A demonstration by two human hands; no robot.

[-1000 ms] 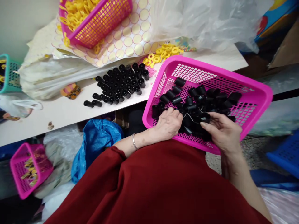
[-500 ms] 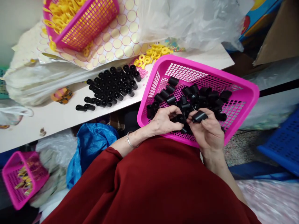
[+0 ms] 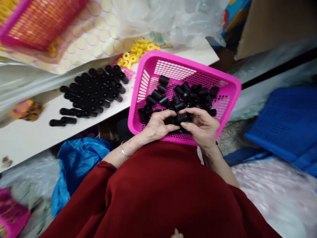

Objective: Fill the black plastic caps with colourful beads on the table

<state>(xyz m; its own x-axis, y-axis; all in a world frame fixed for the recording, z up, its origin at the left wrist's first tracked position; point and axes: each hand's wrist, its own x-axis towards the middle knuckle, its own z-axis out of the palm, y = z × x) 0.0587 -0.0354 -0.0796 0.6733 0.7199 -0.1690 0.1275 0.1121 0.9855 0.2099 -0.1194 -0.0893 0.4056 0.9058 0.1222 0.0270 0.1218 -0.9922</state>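
Note:
Over the near side of a pink plastic basket [image 3: 135, 99], both of my hands meet. My left hand [image 3: 158, 125] pinches a dark cylindrical piece between thumb and fingers; its outline merges with the pieces behind. In my right hand [image 3: 204, 127], thumb and fingers are closed on a short black plastic cylinder [image 3: 182, 118]. The two held pieces are end to end, touching or nearly so; I cannot tell whether they are joined. Several loose black cylinders [image 3: 156, 95] lie jumbled in the basket below and beyond my hands.
On the white table [image 3: 29, 138], taller black tubes [image 3: 92, 92] stand in a cluster beside yellow ring pieces [image 3: 133, 54]. A pink basket of yellow parts [image 3: 44, 26] stands at the upper left. A blue bag [image 3: 79, 162] is below the table, a blue crate [image 3: 284, 125] at right.
The view has swung right, so everything sits further left. My hands have come together, and the right-hand cylinder now lines up with the piece in my left hand.

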